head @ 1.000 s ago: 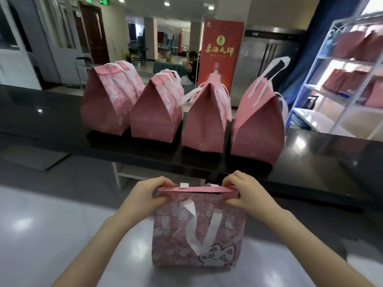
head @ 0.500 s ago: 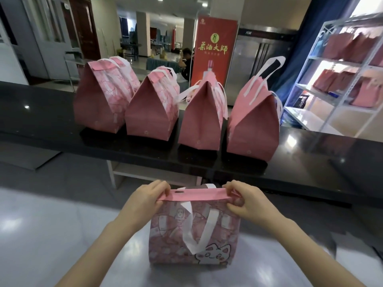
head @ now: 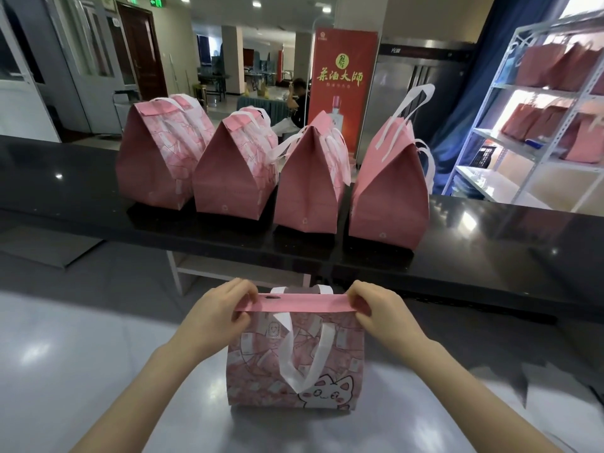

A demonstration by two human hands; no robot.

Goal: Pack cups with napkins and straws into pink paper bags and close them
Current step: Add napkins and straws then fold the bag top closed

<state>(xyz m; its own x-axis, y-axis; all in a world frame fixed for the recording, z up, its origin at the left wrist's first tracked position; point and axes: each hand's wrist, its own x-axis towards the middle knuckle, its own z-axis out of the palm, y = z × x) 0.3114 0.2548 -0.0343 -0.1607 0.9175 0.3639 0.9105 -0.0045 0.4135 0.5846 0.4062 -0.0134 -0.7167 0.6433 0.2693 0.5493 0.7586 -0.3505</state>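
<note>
A pink paper bag (head: 261,371) with a cat drawing and white handles stands on the grey steel table (head: 81,371) in front of me. Its top edge is folded flat into a pink strip. My left hand (head: 215,317) pinches the strip's left end and my right hand (head: 379,313) pinches its right end. The bag's contents are hidden. Several closed pink bags (head: 235,168) stand in a row on the black counter (head: 65,188) behind.
A metal shelf (head: 529,103) at the right holds more pink bags. A red banner (head: 341,76) stands behind the counter, and a person sits far back. A black mat lies at the table's right edge.
The bag's top fold has been pressed flatter, and both hands stay pinched on its ends. My view has shifted slightly.
</note>
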